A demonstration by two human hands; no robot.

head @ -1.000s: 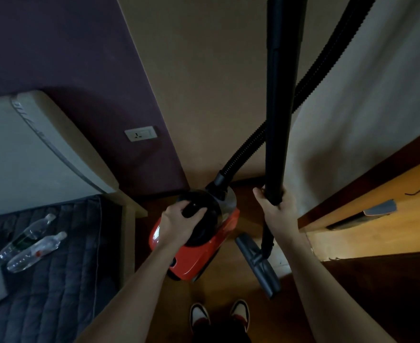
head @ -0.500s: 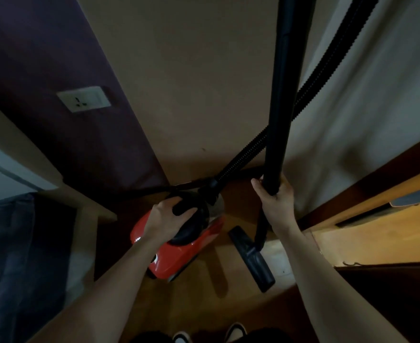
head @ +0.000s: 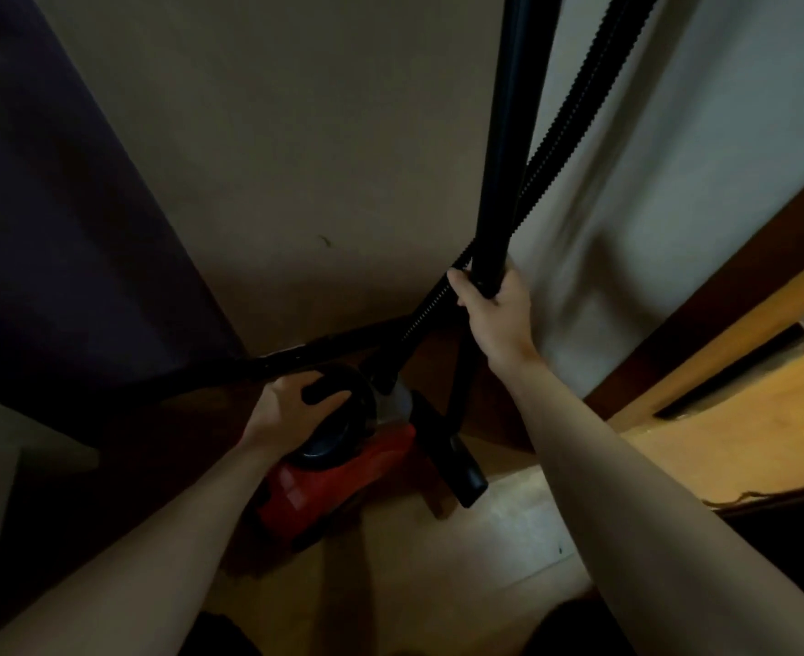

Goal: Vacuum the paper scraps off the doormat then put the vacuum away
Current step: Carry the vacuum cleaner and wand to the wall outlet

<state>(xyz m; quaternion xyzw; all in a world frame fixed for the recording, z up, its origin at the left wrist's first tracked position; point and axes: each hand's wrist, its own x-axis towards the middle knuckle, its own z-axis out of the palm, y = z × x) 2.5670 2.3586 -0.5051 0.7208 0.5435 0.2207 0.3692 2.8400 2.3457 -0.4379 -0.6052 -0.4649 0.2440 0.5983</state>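
I have both bare arms stretched forward and down. My left arm [head: 177, 537] comes in from the lower left corner, forearm angled up toward the centre. The left hand [head: 286, 414] grips the handle [head: 315, 394], fingers curled over it and thumb hooked round from the near side. My right arm [head: 627, 490] runs from the lower right edge up to the middle, nearly straight. The right hand [head: 495, 303] sits higher than the left, with fingers and thumb wrapped round the tube [head: 509, 158]. The two hands are well apart.
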